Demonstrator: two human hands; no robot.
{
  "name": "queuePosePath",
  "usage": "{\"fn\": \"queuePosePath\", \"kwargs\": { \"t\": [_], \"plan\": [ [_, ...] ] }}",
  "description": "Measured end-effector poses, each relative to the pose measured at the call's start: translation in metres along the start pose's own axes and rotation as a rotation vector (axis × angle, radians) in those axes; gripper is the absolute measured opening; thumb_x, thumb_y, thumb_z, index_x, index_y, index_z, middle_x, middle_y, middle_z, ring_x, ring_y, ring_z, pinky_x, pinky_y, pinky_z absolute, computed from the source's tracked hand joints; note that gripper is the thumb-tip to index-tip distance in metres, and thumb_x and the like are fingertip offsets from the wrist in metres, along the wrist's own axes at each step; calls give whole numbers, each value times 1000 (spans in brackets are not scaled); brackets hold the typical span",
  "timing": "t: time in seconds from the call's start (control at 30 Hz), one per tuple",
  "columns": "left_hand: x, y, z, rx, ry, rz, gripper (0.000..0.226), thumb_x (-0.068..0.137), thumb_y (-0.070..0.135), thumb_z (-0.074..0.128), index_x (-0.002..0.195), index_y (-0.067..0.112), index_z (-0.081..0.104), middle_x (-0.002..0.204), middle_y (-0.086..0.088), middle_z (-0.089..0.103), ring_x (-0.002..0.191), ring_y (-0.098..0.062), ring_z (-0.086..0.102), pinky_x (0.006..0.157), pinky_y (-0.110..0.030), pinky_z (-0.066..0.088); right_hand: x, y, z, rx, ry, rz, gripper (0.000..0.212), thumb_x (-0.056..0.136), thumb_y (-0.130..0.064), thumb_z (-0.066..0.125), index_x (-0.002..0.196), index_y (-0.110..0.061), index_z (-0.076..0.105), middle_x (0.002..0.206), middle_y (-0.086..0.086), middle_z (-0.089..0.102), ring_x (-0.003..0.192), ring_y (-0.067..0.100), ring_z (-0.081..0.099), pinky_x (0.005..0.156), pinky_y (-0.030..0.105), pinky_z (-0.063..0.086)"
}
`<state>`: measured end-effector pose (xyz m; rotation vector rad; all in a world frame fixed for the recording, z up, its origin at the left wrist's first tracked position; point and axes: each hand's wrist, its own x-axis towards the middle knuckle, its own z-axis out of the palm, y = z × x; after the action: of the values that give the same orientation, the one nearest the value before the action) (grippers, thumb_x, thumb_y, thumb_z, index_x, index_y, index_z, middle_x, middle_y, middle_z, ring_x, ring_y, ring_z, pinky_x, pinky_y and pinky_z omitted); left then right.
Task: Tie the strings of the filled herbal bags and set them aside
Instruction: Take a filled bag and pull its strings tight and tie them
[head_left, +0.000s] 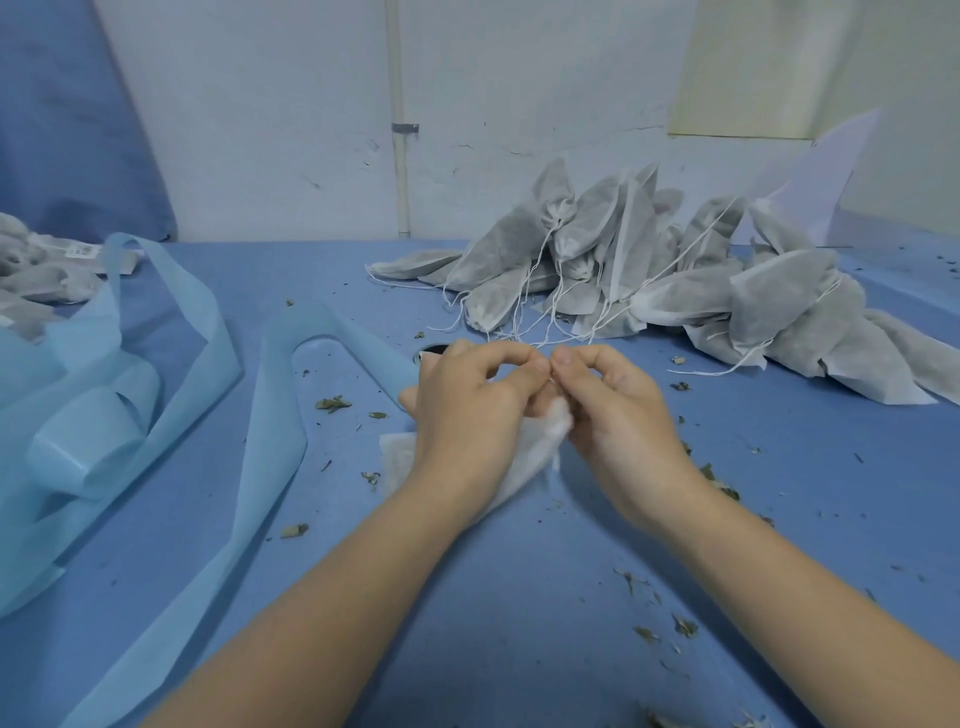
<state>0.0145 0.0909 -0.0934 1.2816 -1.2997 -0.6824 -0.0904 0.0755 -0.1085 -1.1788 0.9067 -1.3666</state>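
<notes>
Both hands are bunched up together right in the middle of the blue table (519, 597), working on one white herbal bag (540, 436). The left hand (467, 405) has its fingers curled over the bag, and the right hand (613, 410) is curled in the same way, thumb and forefinger tips of the two hands nearly touching above the bag's neck. Looks like each is pinching something tiny up there, but the string itself is too thin and blurry for me to actually see. The bag pokes out under the left wrist, lying on the table.

Past the hands, toward the wall, there's a big heap of filled bags (675, 280) with white strings (524, 291) trailing down toward the hands. Left of the hands, wide light-blue fabric strips (280, 415) loop across the table. Further left of that, a few more grey bags (36, 275) sit near the table's edge. Bits of dried herb (332, 404) are scattered all around the hands.
</notes>
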Motion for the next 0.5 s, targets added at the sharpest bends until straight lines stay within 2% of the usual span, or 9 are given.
{"fn": "queuePosePath", "kwargs": {
  "t": [0.13, 0.27, 0.33, 0.4, 0.5],
  "plan": [
    [2, 0, 1, 33, 64, -30, 26, 87, 23, 63, 64, 35, 57, 78, 7, 49, 104, -30, 50, 101, -51, 33, 0, 0, -1, -121, 54, -60, 20, 94, -14, 57, 76, -13, 49, 39, -11, 42, 38, 5, 43, 58, 32, 41],
    [9, 0, -4, -24, 148, -50, 28, 91, 21, 58, 66, 33, 55, 89, -5, 57, 107, -33, 52, 101, -52, 35, 3, 1, -1, -254, 79, -122, 17, 89, -21, 65, 75, -17, 57, 43, -13, 44, 39, 5, 43, 55, 28, 42],
    [15, 0, -9, -46, 171, -59, 28, 91, 22, 59, 65, 32, 55, 79, 0, 50, 106, -37, 52, 101, -54, 35, 4, 0, -2, -315, 68, -161, 12, 86, -25, 68, 76, -20, 63, 44, -12, 43, 41, 8, 41, 51, 24, 39],
    [17, 0, -11, -57, 163, -50, 28, 91, 22, 59, 65, 33, 55, 75, 4, 44, 104, -37, 51, 102, -54, 35, 6, 0, -2, -345, 72, -194, 8, 86, -27, 69, 78, -23, 68, 44, -12, 41, 44, 8, 37, 54, 26, 36],
    [14, -2, -8, -16, 128, 22, 26, 90, 24, 61, 68, 38, 55, 81, 7, 46, 100, -30, 51, 98, -42, 38, 7, 1, -4, -330, 136, -214, 7, 85, -25, 70, 78, -24, 72, 42, -16, 43, 45, 4, 37, 61, 30, 37]
  ]
}}
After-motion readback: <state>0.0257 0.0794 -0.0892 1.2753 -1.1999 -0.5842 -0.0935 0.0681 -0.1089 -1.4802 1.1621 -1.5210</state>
